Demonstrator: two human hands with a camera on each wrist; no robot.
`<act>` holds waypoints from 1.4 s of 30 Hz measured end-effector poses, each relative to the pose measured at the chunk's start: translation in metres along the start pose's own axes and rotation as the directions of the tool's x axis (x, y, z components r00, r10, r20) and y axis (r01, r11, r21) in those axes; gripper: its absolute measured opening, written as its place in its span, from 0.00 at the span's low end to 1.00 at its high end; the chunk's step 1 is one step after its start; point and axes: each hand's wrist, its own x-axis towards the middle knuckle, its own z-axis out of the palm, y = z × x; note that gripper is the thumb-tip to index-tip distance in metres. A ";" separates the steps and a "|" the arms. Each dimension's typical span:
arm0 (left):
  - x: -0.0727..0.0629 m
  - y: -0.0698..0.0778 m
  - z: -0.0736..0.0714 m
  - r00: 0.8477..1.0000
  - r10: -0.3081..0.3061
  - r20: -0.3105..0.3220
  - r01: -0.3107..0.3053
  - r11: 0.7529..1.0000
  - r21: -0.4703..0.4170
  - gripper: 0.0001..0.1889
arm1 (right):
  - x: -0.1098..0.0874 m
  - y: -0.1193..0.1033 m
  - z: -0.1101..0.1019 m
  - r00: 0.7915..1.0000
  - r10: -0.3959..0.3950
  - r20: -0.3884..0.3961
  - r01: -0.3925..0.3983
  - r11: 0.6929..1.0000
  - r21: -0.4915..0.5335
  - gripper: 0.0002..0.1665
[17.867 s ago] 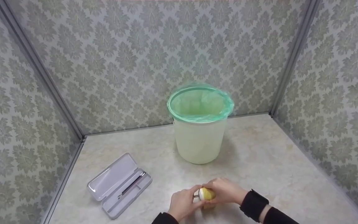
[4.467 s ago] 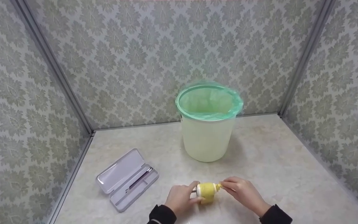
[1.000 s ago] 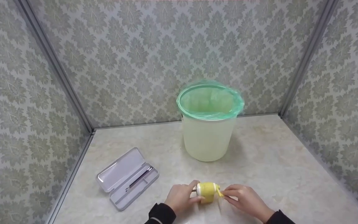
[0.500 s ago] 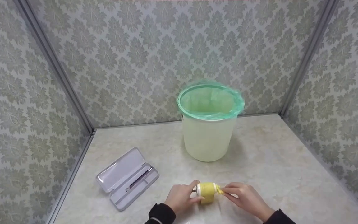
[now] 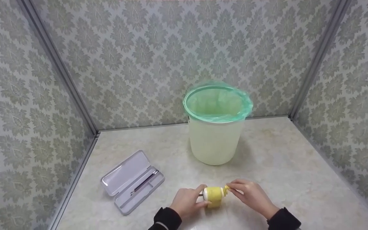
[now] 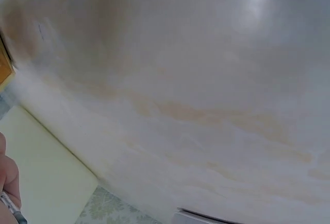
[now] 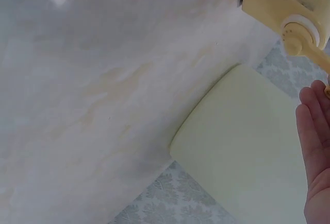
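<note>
A yellow pencil sharpener [image 5: 214, 196] with a hand crank stands on the table near its front edge. My left hand [image 5: 186, 202] holds its left end between thumb and fingers. Out of that end pokes a dark pencil [image 5: 200, 195], mostly hidden by the hand. My right hand [image 5: 251, 195] pinches the knob of the yellow crank [image 5: 226, 190] on the other side. In the right wrist view, the crank arm [image 7: 312, 54] reaches towards the fingers at the right edge. The left wrist view catches only part of the left hand [image 6: 10, 177] and a corner of the sharpener.
Left on the table lies an opened pale purple pencil case [image 5: 126, 174], with a dark pencil [image 5: 144, 183] in its tray. Behind the hands stands a pale bin [image 5: 215, 140] lined with a green bag [image 5: 246, 107]. Patterned panels [image 5: 177, 48] enclose the table.
The crank has swung from pointing down to pointing up over the last second, and my right hand has risen with it. Much earlier, the right hand was against the sharpener's body. The left hand keeps its hold.
</note>
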 end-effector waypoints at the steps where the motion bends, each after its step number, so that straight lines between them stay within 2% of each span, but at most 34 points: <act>1: 0.000 0.000 0.000 1.000 -0.001 -0.001 0.001 1.000 -0.005 0.26 | 0.002 0.001 0.001 1.000 0.000 0.003 0.000 1.000 -0.007 0.14; 12: -0.001 -0.003 0.001 0.999 0.021 -0.038 -0.020 1.000 0.024 0.27 | 0.011 0.008 0.006 0.998 0.041 0.046 -0.040 0.999 -0.026 0.13; 22: 0.002 0.000 0.000 1.000 0.017 0.005 -0.017 1.000 0.016 0.27 | 0.015 0.017 0.016 0.997 0.054 0.057 -0.052 0.998 -0.046 0.09; 33: 0.002 -0.001 0.003 1.000 0.016 -0.009 -0.016 1.000 0.010 0.28 | 0.017 0.024 0.030 0.967 0.176 0.183 -0.171 0.984 -0.042 0.07; 37: 0.000 -0.001 0.003 0.999 0.031 -0.035 -0.030 0.999 0.023 0.27 | 0.014 0.027 0.036 0.961 0.183 0.209 -0.177 0.983 -0.047 0.08; 42: 0.000 -0.001 0.002 0.999 0.025 -0.029 -0.024 0.999 0.025 0.27 | 0.010 0.028 0.039 0.958 0.187 0.218 -0.181 0.982 -0.047 0.08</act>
